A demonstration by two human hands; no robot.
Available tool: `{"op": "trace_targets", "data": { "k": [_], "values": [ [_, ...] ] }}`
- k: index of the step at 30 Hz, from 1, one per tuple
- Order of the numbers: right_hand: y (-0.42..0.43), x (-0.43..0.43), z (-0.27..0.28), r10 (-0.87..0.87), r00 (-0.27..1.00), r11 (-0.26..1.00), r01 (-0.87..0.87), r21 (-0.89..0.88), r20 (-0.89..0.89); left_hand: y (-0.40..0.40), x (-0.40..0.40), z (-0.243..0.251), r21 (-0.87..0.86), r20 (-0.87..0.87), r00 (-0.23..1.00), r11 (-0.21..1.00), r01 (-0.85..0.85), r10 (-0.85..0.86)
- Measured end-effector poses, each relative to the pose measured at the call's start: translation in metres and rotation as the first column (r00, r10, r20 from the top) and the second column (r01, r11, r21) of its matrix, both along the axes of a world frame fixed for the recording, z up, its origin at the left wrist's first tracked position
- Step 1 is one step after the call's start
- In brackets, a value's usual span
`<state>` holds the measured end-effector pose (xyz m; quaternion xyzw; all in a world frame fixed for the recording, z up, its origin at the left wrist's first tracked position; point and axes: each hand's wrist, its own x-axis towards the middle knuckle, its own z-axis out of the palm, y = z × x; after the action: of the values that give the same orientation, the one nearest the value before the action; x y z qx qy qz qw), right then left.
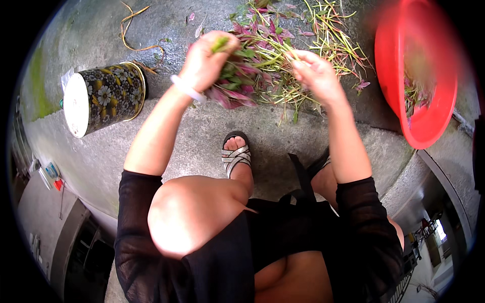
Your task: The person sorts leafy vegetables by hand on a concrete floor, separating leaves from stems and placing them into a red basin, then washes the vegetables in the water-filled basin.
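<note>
My left hand, with a pale bangle at the wrist, is closed around a bit of greenery that is blurred. Just below and right of it are purple-and-green leaves, probably amaranth; whether the hand holds these too is hard to tell. Between thumb and fingers, my right hand pinches a pale green stem. Both hands are over a loose pile of leafy stems on the concrete ground. Beyond my right hand lies a heap of bare, thin stems.
At right a red plastic basin is tilted in view, with leafy greens inside. A flower-patterned cylindrical stool or drum stands at left. Near it a dry, twisted tie lies on the ground. My sandalled foot is below the pile.
</note>
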<state>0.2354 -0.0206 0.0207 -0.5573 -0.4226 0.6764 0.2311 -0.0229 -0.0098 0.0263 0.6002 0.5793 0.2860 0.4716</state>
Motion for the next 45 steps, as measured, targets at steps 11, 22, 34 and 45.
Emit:
{"op": "trace_targets", "data": {
  "k": [11, 22, 34, 45],
  "values": [
    [0.027, 0.003, -0.062, 0.058, 0.687, 0.655, -0.574, 0.491, 0.725, 0.005, -0.056, 0.013, 0.017, 0.225, 0.954, 0.979, -0.205, 0.196],
    [0.026, -0.061, -0.056, 0.145, 0.717, 0.474, -0.655, 0.588, 0.682, -0.006, -0.037, 0.011, 0.267, -0.319, 0.943, 0.946, 0.185, -0.094],
    [0.023, -0.049, 0.001, 0.44, 0.807, 0.589, -0.59, 0.552, 0.394, -0.014, -0.012, 0.012, 0.29, -0.4, 0.845, 0.826, 0.484, -0.355],
    [-0.056, -0.044, -0.009, 0.48, 0.873, 0.86, -0.488, 0.147, 0.091, -0.014, -0.047, -0.013, 0.041, -0.356, 0.934, 0.998, 0.054, -0.036]
  ]
}}
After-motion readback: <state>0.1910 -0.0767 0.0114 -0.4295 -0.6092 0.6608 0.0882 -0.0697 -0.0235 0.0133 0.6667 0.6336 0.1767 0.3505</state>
